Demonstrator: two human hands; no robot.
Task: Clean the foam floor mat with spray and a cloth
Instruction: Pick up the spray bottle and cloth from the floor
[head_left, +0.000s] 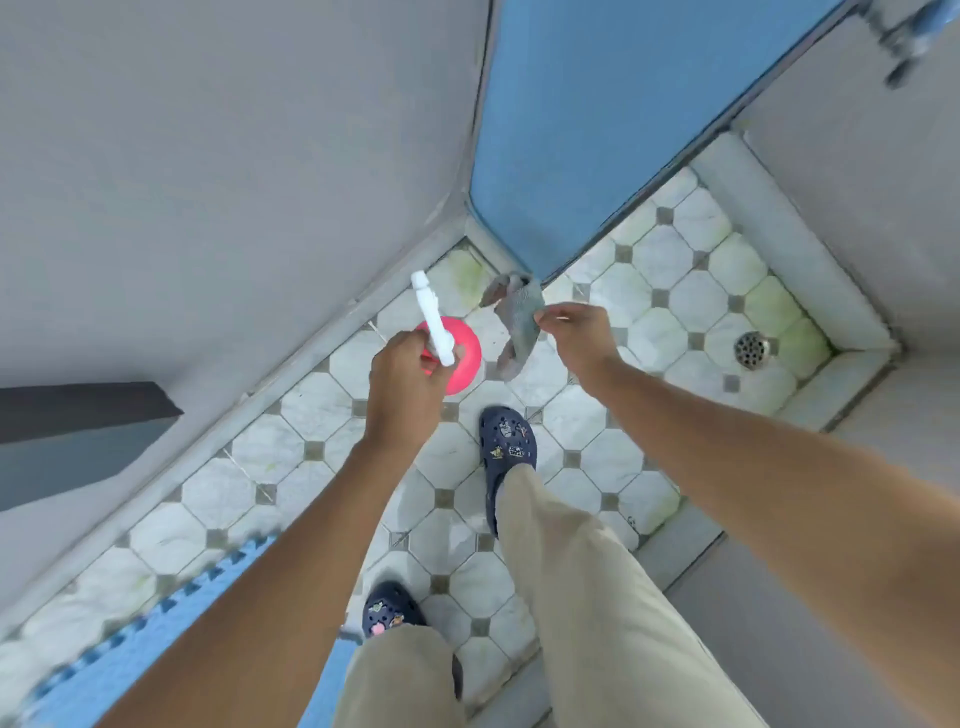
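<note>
While the person stands on the tiled floor (587, 436), the left hand (402, 384) grips a pink spray bottle (460, 364) just under its white spray head, fingers curled round it, well left of the floor drain (751, 349). The right hand (576, 338), between bottle and drain, pinches a grey cloth (517, 322) by one edge; the cloth hangs loose. A blue foam mat (597, 130) stands upright in the wall corner, above and left of the drain. A second blue mat piece (119, 670), toothed edge, lies far lower left of the drain.
</note>
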